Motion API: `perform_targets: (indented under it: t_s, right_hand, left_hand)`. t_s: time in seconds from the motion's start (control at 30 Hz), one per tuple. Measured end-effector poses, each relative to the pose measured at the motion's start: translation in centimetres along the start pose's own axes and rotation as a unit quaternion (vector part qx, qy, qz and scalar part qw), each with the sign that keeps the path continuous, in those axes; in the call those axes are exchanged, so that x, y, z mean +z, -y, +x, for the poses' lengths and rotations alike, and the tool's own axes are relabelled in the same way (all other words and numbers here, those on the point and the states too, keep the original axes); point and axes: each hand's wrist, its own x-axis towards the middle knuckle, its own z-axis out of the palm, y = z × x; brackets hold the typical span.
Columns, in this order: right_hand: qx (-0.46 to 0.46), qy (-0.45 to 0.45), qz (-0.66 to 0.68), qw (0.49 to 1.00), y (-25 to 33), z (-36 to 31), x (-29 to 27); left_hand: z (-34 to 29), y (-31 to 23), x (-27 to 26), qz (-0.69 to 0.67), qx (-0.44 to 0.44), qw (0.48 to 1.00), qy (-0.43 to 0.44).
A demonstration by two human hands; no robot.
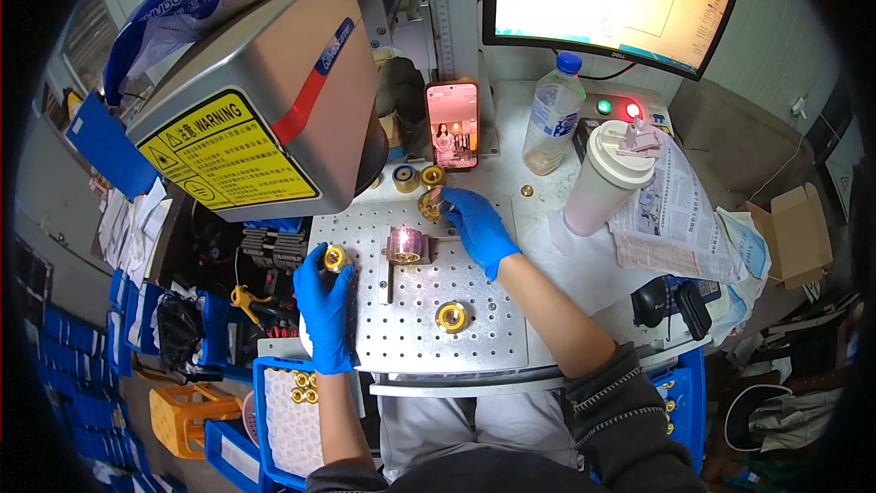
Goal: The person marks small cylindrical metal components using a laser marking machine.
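Observation:
Both my hands wear blue gloves. Held between thumb and fingers of my left hand (324, 310) is a brass ring fitting (335, 259), at the left edge of the perforated metal plate (493, 347). My right hand (481, 230) reaches to the plate's far side, its fingers closed on another brass fitting (429, 206). Between my hands a shiny round metal fitting (403, 245) sits in a small fixture, with a bright pinkish glow on its top. Nearer to me, one brass ring fitting (451, 317) lies on the plate.
A large marking machine head (265, 100) overhangs the left. Behind the plate are two more fittings (406, 180) and an upright phone (453, 125). To the right stand a plastic bottle (553, 119), a lidded cup (607, 178) and newspaper (680, 219). Blue trays (265, 420) hold fittings below the table.

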Motion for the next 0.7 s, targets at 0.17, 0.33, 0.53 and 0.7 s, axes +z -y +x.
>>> perform_targets:
  t_s: [0.17, 0.33, 0.53, 0.7]
  right_hand:
    - [-0.005, -0.017, -0.02, 1.0, -0.3, 0.2, -0.1]
    - [-0.026, -0.004, -0.085, 0.996, -0.1, -0.1, -0.2]
    - [-0.06, 0.003, -0.125, 0.99, -0.4, 0.0, -0.4]
    - [-0.041, -0.006, -0.12, 0.992, 0.0, 0.0, -0.3]
  left_hand:
    - [0.1, 0.2, 0.1, -0.01, -0.018, 1.0, 0.019]
    - [0.1, 0.0, 0.2, -0.016, -0.037, 0.999, 0.023]
    - [0.0, 1.3, 0.5, -0.006, -0.011, 1.0, 0.009]
    - [0.1, 1.0, 0.4, -0.002, -0.013, 1.0, 0.013]
